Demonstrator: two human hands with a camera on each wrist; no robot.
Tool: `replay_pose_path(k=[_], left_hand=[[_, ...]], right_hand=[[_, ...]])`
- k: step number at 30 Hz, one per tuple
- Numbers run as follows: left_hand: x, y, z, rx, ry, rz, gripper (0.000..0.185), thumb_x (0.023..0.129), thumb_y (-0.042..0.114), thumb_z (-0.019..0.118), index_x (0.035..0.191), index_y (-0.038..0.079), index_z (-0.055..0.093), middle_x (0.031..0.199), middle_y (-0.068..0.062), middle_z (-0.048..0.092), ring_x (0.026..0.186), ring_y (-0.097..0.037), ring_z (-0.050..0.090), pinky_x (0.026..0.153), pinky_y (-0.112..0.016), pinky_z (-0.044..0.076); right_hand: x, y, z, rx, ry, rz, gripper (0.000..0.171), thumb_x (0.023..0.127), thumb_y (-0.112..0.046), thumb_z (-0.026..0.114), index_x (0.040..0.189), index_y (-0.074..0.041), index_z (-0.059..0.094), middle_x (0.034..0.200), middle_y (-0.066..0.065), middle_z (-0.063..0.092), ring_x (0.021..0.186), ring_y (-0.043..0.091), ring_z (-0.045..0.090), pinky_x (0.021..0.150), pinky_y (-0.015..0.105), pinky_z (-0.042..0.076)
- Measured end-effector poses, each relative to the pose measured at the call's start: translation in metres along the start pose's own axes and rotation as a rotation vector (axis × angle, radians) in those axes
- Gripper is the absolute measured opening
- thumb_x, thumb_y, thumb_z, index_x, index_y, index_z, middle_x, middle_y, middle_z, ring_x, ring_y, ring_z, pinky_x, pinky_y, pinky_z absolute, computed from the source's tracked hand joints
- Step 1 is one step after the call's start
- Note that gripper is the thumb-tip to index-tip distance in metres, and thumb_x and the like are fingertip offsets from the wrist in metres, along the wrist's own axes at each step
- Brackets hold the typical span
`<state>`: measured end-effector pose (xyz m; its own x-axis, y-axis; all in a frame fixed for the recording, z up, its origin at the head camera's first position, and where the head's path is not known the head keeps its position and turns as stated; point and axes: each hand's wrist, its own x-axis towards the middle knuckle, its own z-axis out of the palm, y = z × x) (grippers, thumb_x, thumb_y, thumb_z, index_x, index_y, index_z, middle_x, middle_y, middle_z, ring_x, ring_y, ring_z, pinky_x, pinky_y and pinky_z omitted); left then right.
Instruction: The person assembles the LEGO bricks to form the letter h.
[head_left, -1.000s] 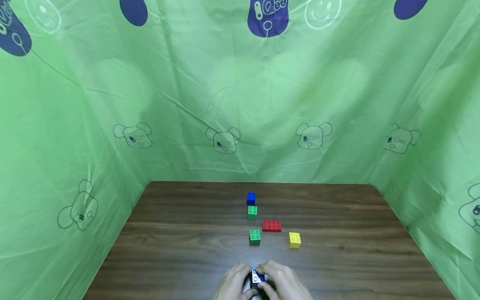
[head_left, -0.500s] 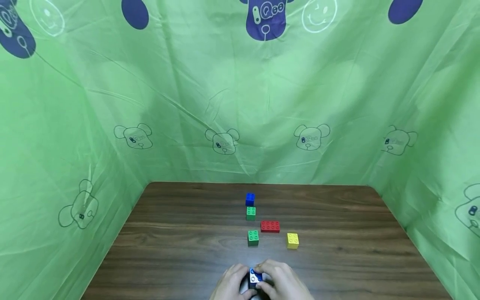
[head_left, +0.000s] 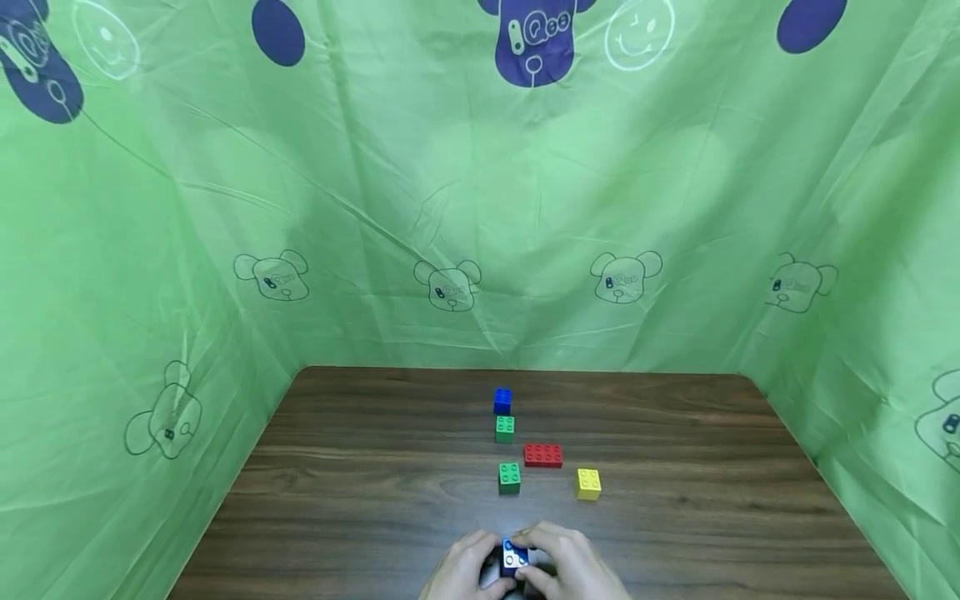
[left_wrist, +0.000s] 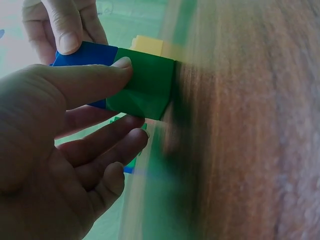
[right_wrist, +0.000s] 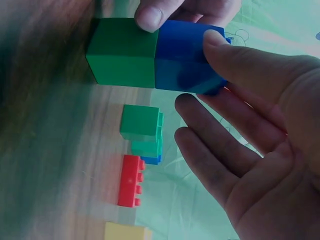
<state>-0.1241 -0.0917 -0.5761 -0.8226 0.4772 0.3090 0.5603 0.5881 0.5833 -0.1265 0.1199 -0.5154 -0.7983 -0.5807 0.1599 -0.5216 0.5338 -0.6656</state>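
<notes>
A blue building brick [right_wrist: 185, 57] is joined on top of a green brick [right_wrist: 122, 55], making a short two-brick stack close over the table near its front. My left hand [head_left: 468, 568] grips the stack, its thumb pressed on the green brick close to the seam in the left wrist view. From the other side my right hand [head_left: 572, 562] pinches the blue brick between thumb and fingers, with its lower fingers stretched out loose. In the head view the hands hide the lower part of the stack, and only the shiny studded blue top shows between them.
Beyond the hands stand a nearer green brick [head_left: 509, 479], a yellow brick [head_left: 588, 484] and a long red brick [head_left: 543, 455]. Farther back are another green brick [head_left: 505, 430] and a blue brick [head_left: 502, 401]. Green patterned cloth [head_left: 525, 183] surrounds the wooden table [head_left: 360, 500].
Both hands keep their hold on the blue and green stack in nearly the same place. The whole head view shifts only slightly.
</notes>
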Motion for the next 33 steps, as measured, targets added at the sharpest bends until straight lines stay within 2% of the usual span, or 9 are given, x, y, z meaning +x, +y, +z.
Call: replay_pose_path(k=[6, 12, 15, 17, 19, 22, 25, 30, 33], left_hand=[[0.0, -0.001, 0.001, -0.026, -0.023, 0.026, 0.033, 0.082, 0.037, 0.071, 0.105, 0.015, 0.063, 0.092, 0.008, 0.062, 0.082, 0.0, 0.055, 0.064, -0.016, 0.045], [0.0, -0.003, 0.003, -0.002, 0.01, 0.078, 0.029, 0.08, 0.033, 0.073, 0.1, 0.015, 0.062, 0.088, 0.006, 0.06, 0.078, 0.001, 0.054, 0.062, -0.013, 0.042], [0.001, -0.002, 0.002, -0.016, -0.015, 0.053, 0.028, 0.081, 0.034, 0.072, 0.099, 0.015, 0.062, 0.087, 0.006, 0.06, 0.078, -0.001, 0.055, 0.063, -0.014, 0.043], [0.0, 0.0, -0.001, -0.125, -0.115, -0.087, 0.028, 0.081, 0.037, 0.071, 0.101, 0.02, 0.062, 0.089, 0.011, 0.059, 0.079, 0.001, 0.054, 0.065, -0.016, 0.045], [0.0, 0.001, -0.004, -0.171, -0.14, -0.158, 0.027, 0.08, 0.035, 0.072, 0.102, 0.022, 0.062, 0.089, 0.013, 0.058, 0.079, 0.001, 0.054, 0.065, -0.018, 0.046], [-0.001, -0.002, -0.01, -0.168, -0.074, -0.151, 0.029, 0.078, 0.03, 0.075, 0.103, 0.023, 0.062, 0.091, 0.015, 0.058, 0.08, 0.0, 0.057, 0.067, -0.02, 0.048], [-0.001, -0.01, -0.019, -0.001, 0.096, -0.011, 0.031, 0.078, 0.024, 0.075, 0.106, 0.017, 0.063, 0.095, 0.01, 0.062, 0.085, -0.007, 0.061, 0.073, -0.024, 0.051], [-0.002, -0.023, -0.046, 0.107, 0.207, -0.069, 0.039, 0.078, 0.021, 0.075, 0.114, 0.016, 0.061, 0.105, 0.008, 0.064, 0.095, -0.011, 0.063, 0.083, -0.032, 0.052], [-0.006, -0.033, -0.065, 0.142, 0.283, -0.119, 0.043, 0.074, 0.016, 0.079, 0.113, 0.014, 0.061, 0.102, 0.007, 0.065, 0.094, -0.01, 0.063, 0.083, -0.033, 0.052]], right_hand=[[-0.007, 0.005, 0.01, -0.044, 0.066, -0.049, 0.031, 0.088, -0.03, 0.066, 0.113, -0.013, 0.065, 0.108, -0.002, 0.066, 0.1, 0.01, 0.063, 0.077, 0.027, 0.055], [-0.01, 0.006, 0.014, -0.078, 0.116, -0.068, 0.032, 0.089, -0.033, 0.064, 0.114, -0.014, 0.065, 0.109, -0.003, 0.066, 0.1, 0.009, 0.063, 0.077, 0.026, 0.054], [-0.012, 0.001, 0.012, -0.031, 0.066, 0.059, 0.045, 0.09, -0.042, 0.06, 0.128, -0.018, 0.057, 0.114, -0.002, 0.065, 0.102, 0.013, 0.063, 0.079, 0.031, 0.054], [-0.014, -0.003, 0.01, 0.084, 0.016, 0.209, 0.055, 0.089, -0.048, 0.057, 0.137, -0.024, 0.046, 0.123, 0.002, 0.061, 0.105, 0.019, 0.061, 0.081, 0.041, 0.053], [-0.016, -0.006, 0.009, 0.157, 0.021, 0.324, 0.062, 0.089, -0.052, 0.055, 0.143, -0.028, 0.036, 0.127, 0.006, 0.057, 0.105, 0.024, 0.06, 0.08, 0.045, 0.053], [-0.018, -0.005, 0.009, 0.164, 0.083, 0.385, 0.063, 0.089, -0.054, 0.053, 0.144, -0.029, 0.034, 0.124, 0.008, 0.056, 0.1, 0.02, 0.06, 0.076, 0.039, 0.054], [-0.019, 0.001, 0.01, 0.064, 0.143, 0.374, 0.062, 0.09, -0.056, 0.051, 0.142, -0.025, 0.037, 0.116, 0.005, 0.059, 0.09, 0.013, 0.063, 0.067, 0.028, 0.052], [-0.025, 0.011, 0.009, 0.069, 0.084, 0.441, 0.063, 0.088, -0.054, 0.055, 0.137, -0.016, 0.044, 0.113, 0.003, 0.06, 0.089, 0.011, 0.061, 0.068, 0.036, 0.053], [-0.029, 0.019, 0.01, -0.038, 0.083, 0.371, 0.054, 0.089, -0.048, 0.058, 0.13, -0.013, 0.052, 0.103, -0.003, 0.062, 0.084, 0.009, 0.061, 0.066, 0.032, 0.052]])
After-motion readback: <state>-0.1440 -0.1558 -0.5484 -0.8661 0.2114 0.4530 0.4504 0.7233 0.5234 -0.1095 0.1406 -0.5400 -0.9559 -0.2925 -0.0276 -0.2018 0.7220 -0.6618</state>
